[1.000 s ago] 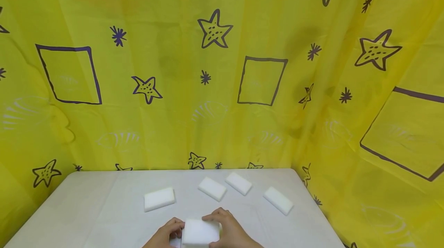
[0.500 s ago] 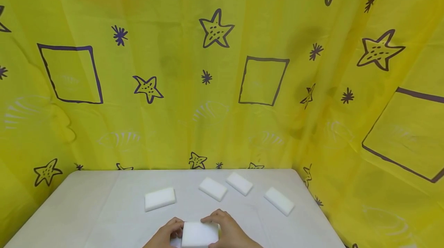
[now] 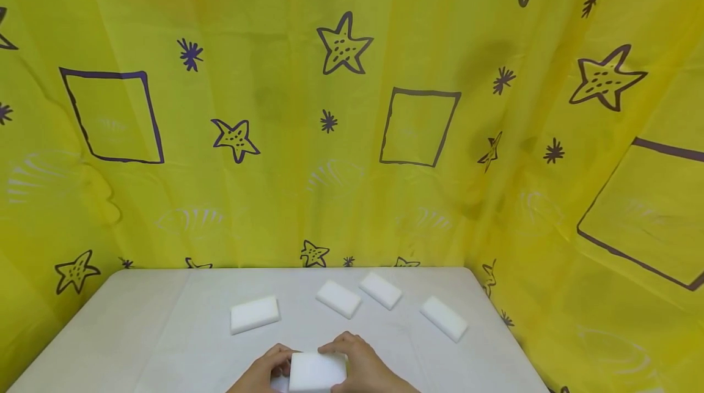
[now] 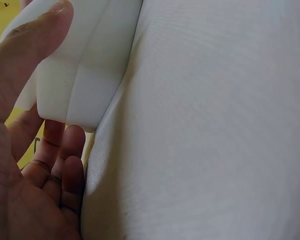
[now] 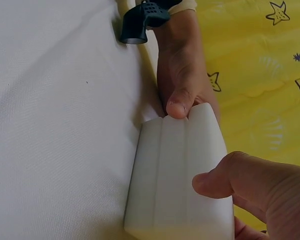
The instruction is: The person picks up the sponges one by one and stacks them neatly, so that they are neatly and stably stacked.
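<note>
Now, head view: the white stack [image 3: 318, 371], at six o'clock, sits slightly lower than before, likely squaring up; from it, four loose blocks [image 3: 255, 315] fan between ten and two o'clock. Left wrist: left hand [image 4: 27, 192] holds it, fingers half-curled. Right wrist: right hand [image 5: 270, 187] grips it, thumb spread, masking edges.

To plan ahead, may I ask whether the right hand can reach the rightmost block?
Likely yes, once the right hand releases the stack: nothing visible stands between it and the rightmost block.
</note>
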Motion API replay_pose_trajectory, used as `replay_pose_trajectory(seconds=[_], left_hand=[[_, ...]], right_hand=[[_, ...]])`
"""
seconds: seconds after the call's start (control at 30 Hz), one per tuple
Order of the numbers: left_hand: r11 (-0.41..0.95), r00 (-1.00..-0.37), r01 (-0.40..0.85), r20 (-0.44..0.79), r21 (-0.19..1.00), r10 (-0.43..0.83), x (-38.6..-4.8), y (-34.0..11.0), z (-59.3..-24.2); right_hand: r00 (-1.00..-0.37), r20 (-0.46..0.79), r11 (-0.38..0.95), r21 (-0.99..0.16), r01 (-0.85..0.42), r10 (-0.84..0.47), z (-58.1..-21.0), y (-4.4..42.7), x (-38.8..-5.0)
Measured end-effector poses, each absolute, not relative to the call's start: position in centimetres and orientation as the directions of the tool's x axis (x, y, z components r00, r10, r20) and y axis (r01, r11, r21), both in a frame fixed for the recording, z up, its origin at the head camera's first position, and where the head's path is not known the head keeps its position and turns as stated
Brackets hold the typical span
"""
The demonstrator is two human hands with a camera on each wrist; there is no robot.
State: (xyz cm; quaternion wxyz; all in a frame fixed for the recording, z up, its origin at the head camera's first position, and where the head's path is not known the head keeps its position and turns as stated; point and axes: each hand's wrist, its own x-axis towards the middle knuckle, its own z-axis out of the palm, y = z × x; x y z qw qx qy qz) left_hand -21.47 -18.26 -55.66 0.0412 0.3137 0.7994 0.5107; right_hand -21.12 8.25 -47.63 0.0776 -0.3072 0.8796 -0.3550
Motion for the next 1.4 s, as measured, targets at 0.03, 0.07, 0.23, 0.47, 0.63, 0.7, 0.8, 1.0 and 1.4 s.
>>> replay_pose_trajectory(seconds=[0.03, 0.07, 0.23, 0.47, 0.63, 0.7, 0.8, 1.0, 1.4], left_hand=[[0.283, -0.804, 0.448, 0.245, 0.848, 0.542, -21.4, -18.3, -55.6], [0.283, -0.805, 0.443, 0.239, 0.85, 0.543, -21.4, -18.2, -55.6], [0.274, -0.808, 0.428, 0.229, 0.861, 0.543, -21.4, -18.2, -55.5], [0.244, -0.798, 0.415, 0.222, 0.877, 0.56, -21.5, -18.2, -55.5], [0.293, -0.819, 0.361, 0.15, 0.885, 0.554, -21.5, -18.2, -55.0], [0.326, -0.832, 0.337, 0.117, 0.883, 0.542, -21.4, -18.3, -54.6], [0.366, -0.844, 0.329, 0.097, 0.87, 0.527, -21.3, -18.4, -54.1], [0.391, -0.826, 0.436, 0.188, 0.81, 0.531, -21.3, -18.4, -53.1], [0.38, -0.835, 0.439, 0.214, 0.814, 0.507, -21.2, -17.1, -53.0]], right_hand=[[-0.798, 0.083, 0.561, -0.668, -0.489, -0.596, -47.6, 8.2, -21.1], [-0.799, 0.082, 0.563, -0.667, -0.489, -0.596, -47.6, 8.2, -21.1], [-0.802, 0.078, 0.574, -0.657, -0.489, -0.593, -47.7, 8.2, -21.2], [-0.805, 0.069, 0.576, -0.662, -0.479, -0.589, -47.9, 8.2, -21.3], [-0.809, 0.065, 0.569, -0.678, -0.466, -0.584, -47.9, 8.2, -21.3], [-0.808, 0.07, 0.569, -0.674, -0.471, -0.585, -47.9, 8.1, -21.3], [-0.811, 0.068, 0.576, -0.669, -0.469, -0.582, -47.9, 8.1, -21.2], [-0.815, 0.064, 0.598, -0.647, -0.473, -0.576, -47.8, 8.2, -21.1], [-0.8, 0.08, 0.57, -0.66, -0.49, -0.595, -48.0, 8.3, -21.2]])
